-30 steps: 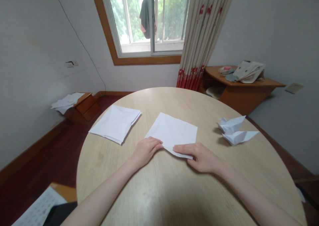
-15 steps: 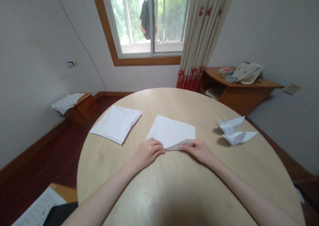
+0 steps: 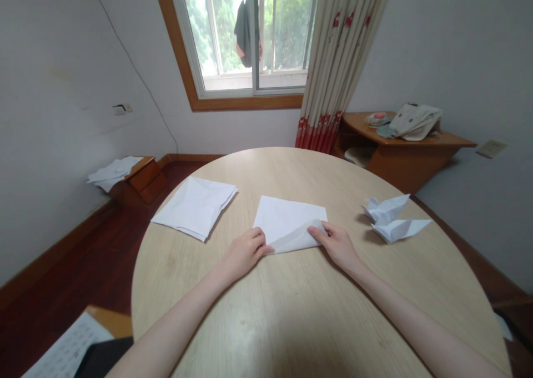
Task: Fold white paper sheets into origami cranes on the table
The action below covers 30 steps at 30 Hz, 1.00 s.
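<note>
A white sheet of paper [image 3: 287, 214] lies in front of me on the round table, its near edge lifted and folded over toward the far side. My right hand [image 3: 335, 243] pinches the raised flap near the right end, thumb on top. At the left end of the fold, my left hand [image 3: 249, 250] has its fingers closed on the paper's near corner, thumb along the bottom edge. The flap is higher on the right and narrows toward the left hand. The fingertips under the paper are hidden.
A stack of white paper sheets [image 3: 195, 207] lies on the table's left side. Two folded paper figures [image 3: 395, 229] with pointed ends stand to the right. The round wooden table [image 3: 250, 322] has a curved edge. Beyond are a window and a side desk [image 3: 433, 159] holding a cloth bag.
The near edge of the paper has been raised and folded further over, making a wider flap. My right hand has moved slightly up and right with it; the left hand stays near the corner.
</note>
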{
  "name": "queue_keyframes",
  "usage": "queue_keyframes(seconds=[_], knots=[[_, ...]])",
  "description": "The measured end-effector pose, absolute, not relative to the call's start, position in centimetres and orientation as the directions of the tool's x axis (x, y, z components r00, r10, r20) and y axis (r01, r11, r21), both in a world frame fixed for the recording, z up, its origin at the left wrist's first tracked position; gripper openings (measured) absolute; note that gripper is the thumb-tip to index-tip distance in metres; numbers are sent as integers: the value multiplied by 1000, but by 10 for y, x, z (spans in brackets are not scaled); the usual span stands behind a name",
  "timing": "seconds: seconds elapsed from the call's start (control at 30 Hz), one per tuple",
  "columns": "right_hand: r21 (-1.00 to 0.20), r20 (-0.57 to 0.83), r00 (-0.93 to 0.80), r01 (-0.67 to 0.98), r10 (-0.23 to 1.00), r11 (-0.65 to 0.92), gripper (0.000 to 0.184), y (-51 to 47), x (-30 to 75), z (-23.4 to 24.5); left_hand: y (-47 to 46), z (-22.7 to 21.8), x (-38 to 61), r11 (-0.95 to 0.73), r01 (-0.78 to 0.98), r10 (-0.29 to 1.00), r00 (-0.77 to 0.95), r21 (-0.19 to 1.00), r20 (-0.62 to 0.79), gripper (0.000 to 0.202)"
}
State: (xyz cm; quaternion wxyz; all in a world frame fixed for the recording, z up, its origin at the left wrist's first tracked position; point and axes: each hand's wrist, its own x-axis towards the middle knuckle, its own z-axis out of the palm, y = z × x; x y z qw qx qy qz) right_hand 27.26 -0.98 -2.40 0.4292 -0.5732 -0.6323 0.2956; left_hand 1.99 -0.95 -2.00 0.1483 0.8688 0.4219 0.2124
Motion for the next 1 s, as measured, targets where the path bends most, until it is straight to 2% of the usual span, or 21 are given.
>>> queue_keyframes(seconds=[0.13, 0.33, 0.43, 0.57, 0.63, 0.77, 0.87, 1.0], knots=[[-831, 247, 55, 526, 967, 182, 43, -9, 275, -25, -11, -16, 18, -584, 701, 805, 567, 410, 177, 20], [-768, 318, 87, 608, 944, 203, 45, -6, 284, -27, -15, -11, 16, -598, 669, 791, 582, 442, 189, 19], [-735, 339, 88, 646, 937, 205, 41, -3, 287, -31, -17, -10, 18, -604, 678, 785, 595, 419, 170, 18], [-658, 497, 113, 695, 860, 289, 37, 1, 287, -38, -20, -11, 23, -637, 679, 762, 627, 364, 164, 16], [-553, 626, 87, 750, 775, 362, 35, -1, 284, -37, -23, -12, 26, -647, 684, 756, 632, 335, 170, 15], [-212, 821, -89, 869, 564, 446, 38, -15, 274, -26, -28, -14, 34, -656, 693, 753, 630, 299, 189, 15], [-14, 817, -306, 837, 489, 547, 37, -28, 264, -17, -32, -16, 39, -651, 701, 757, 626, 291, 185, 15], [94, 750, -526, 686, 402, 722, 29, -36, 256, -14, -34, -18, 42, -642, 711, 766, 611, 286, 198, 16]])
